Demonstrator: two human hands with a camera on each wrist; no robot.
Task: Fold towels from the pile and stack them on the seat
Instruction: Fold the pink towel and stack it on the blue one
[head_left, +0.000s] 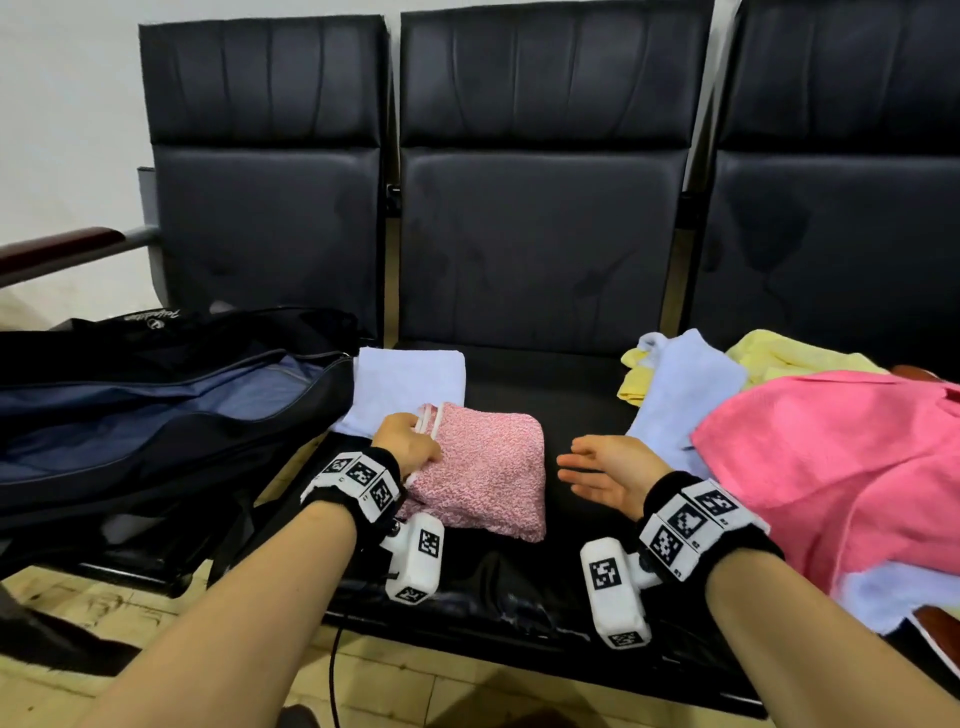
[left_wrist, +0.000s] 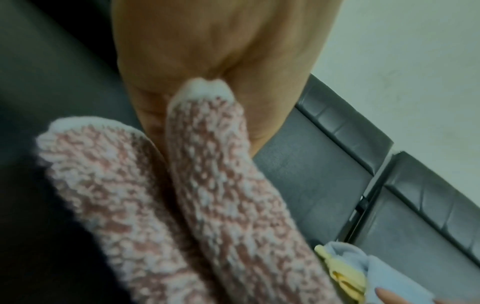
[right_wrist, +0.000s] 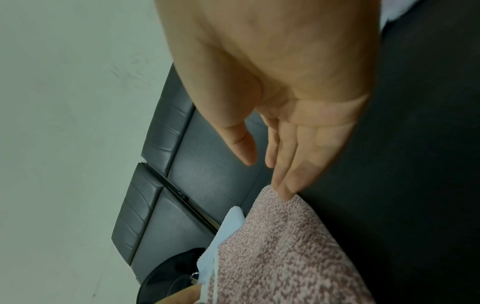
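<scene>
A folded speckled pink towel (head_left: 483, 467) lies on the middle black seat (head_left: 571, 395), partly overlapping a folded light blue towel (head_left: 405, 387) behind it. My left hand (head_left: 408, 441) grips the pink towel's left edge. In the left wrist view, the white-trimmed layers of the towel (left_wrist: 233, 205) run up into the left hand (left_wrist: 207, 51). My right hand (head_left: 597, 467) hovers open just right of the towel, palm facing left and holding nothing. In the right wrist view, the fingertips (right_wrist: 283, 191) of the right hand (right_wrist: 285, 123) sit at the edge of the towel (right_wrist: 285, 257).
A loose pile on the right seat holds a bright pink towel (head_left: 831, 467), a light blue one (head_left: 685, 389) and yellow ones (head_left: 779, 353). A dark open bag (head_left: 156, 405) fills the left seat. Seat backs stand behind.
</scene>
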